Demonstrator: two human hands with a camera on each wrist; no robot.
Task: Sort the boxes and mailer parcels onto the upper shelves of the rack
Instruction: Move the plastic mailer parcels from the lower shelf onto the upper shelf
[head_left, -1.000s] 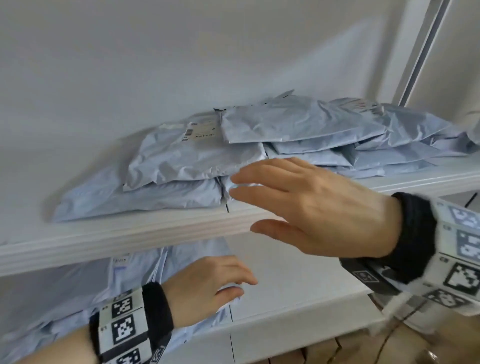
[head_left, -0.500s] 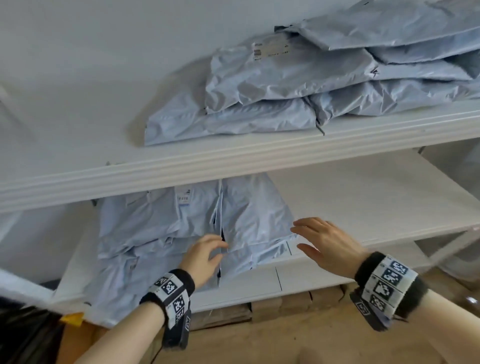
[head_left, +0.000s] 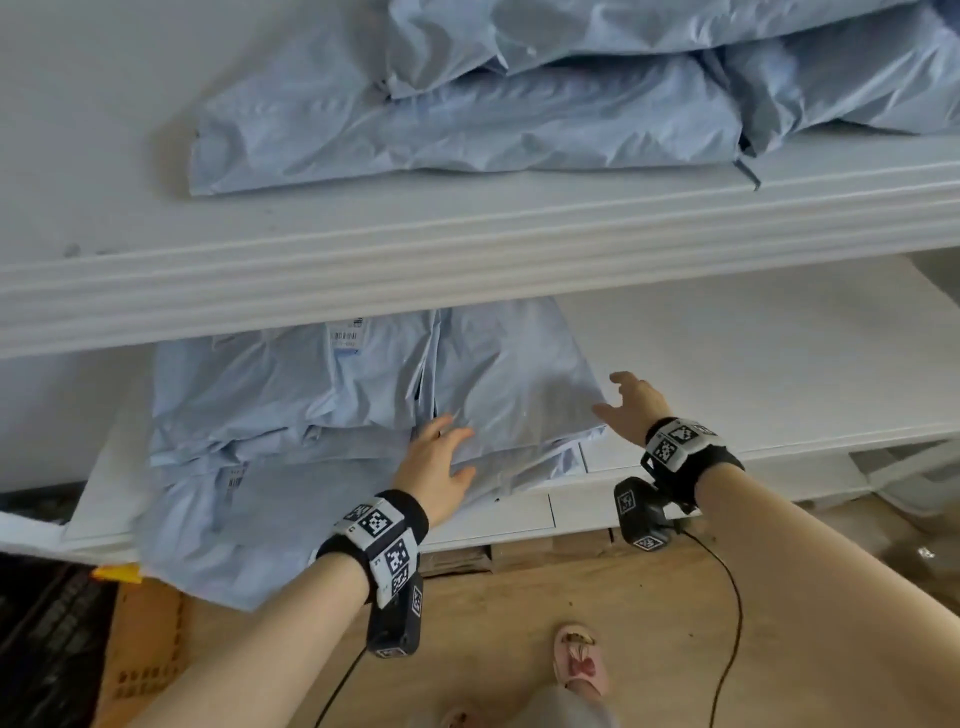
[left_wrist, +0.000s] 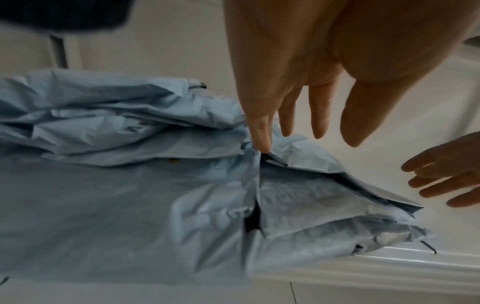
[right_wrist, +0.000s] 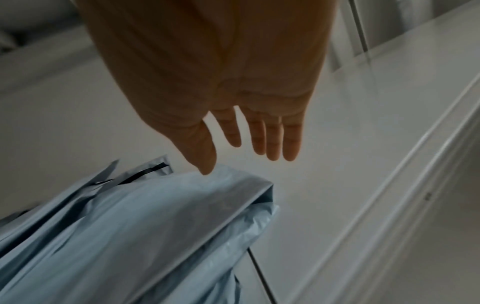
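Light blue mailer parcels (head_left: 322, 405) lie piled on the lower white shelf (head_left: 753, 364); more mailers (head_left: 467, 114) are stacked on the upper shelf (head_left: 467, 244). My left hand (head_left: 441, 457) reaches over the top right mailer (head_left: 509, 379) of the lower pile with fingers spread; in the left wrist view its fingertips (left_wrist: 262, 142) touch the crumpled edge of a mailer (left_wrist: 298, 197). My right hand (head_left: 623, 405) hovers open at that mailer's right edge; in the right wrist view its thumb (right_wrist: 205, 160) is just above the mailer's corner (right_wrist: 207, 201).
The lower shelf is bare white to the right of the pile. Cardboard (head_left: 140, 649) lies on the wooden floor (head_left: 519, 623) at the lower left, beside a dark mat. A foot in a pink sandal (head_left: 579, 657) stands below. Cables hang from the wrist cameras.
My view dropped from the upper shelf to the lower one. The right hand came down from the upper shelf edge to the right side of the lower pile; the left hand stayed on the pile.
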